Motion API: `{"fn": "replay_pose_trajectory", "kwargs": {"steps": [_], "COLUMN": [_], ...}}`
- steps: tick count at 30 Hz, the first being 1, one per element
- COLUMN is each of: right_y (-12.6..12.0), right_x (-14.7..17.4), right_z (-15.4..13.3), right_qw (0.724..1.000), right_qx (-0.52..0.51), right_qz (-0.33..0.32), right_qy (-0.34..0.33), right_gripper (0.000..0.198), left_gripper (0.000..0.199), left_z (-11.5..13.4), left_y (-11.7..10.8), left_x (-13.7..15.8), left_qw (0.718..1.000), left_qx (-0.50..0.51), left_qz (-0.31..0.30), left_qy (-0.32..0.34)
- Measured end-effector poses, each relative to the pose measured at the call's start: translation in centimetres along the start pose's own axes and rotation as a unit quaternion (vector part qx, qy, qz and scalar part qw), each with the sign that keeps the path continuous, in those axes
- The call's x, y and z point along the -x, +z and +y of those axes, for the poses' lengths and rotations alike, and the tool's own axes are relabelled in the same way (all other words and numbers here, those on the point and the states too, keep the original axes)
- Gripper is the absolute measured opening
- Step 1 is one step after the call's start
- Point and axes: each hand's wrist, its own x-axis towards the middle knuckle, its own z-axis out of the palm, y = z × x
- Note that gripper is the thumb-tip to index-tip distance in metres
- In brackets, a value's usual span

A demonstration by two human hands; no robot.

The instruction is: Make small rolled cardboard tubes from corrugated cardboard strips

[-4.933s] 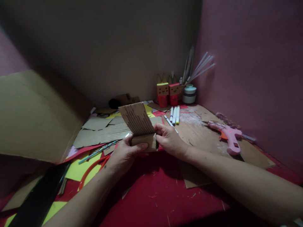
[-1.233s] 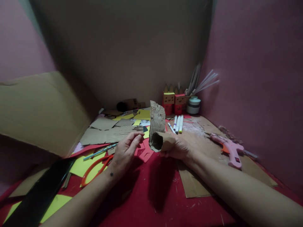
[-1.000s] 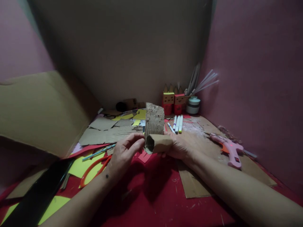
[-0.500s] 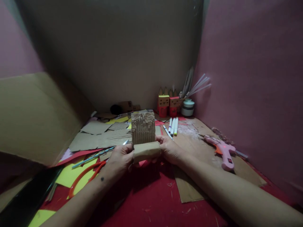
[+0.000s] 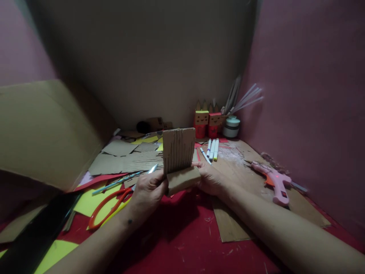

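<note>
Between my two hands is a small cardboard piece point(image 5: 179, 150) with an upright ribbed panel and a smooth, folded box-like part at its lower front. My left hand point(image 5: 150, 188) is closed on its left edge, thumb against the side. At the lower right, my right hand point(image 5: 209, 177) grips the other end; some of its fingers are hidden behind the cardboard. Scissors point(image 5: 107, 207) with orange handles lie beside my left forearm, blade tip showing past the left hand. A pale blue stick point(image 5: 114, 184) rests near them.
At right lies a pink glue gun point(image 5: 272, 180) on a cardboard sheet. Several markers point(image 5: 212, 149) sit farther back, before two red cardboard figures point(image 5: 201, 123) and a lidded jar point(image 5: 231, 126). Cardboard scraps point(image 5: 114, 163) and yellow paper point(image 5: 94, 205) cover the left side.
The cardboard piece has turned and tilted slightly, so its ribbed panel shows a different angle and looks taller. Both hands keep hold of it. The whole view has shifted a little.
</note>
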Motion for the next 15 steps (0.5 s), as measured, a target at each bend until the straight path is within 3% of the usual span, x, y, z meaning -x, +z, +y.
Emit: {"fn": "replay_pose_trajectory", "kwargs": {"steps": [5,15], "right_y": [-0.22,0.51], "right_x": [-0.07,0.21], "right_z": [0.54,0.0], "right_qw": [0.999,0.998], "right_qx": [-0.02,0.041], "right_qz": [-0.025,0.031], "right_qy": [0.002,-0.031], "right_gripper": [0.02,0.016], "left_gripper": [0.023,0.023], "left_z": [-0.03,-0.76], "left_y": [0.35,0.59], "left_x": [0.15,0.4], "left_qw": [1.0,1.0], "left_qx": [0.014,-0.004], "left_qz": [0.016,0.025], "left_qy": [0.023,0.011]}}
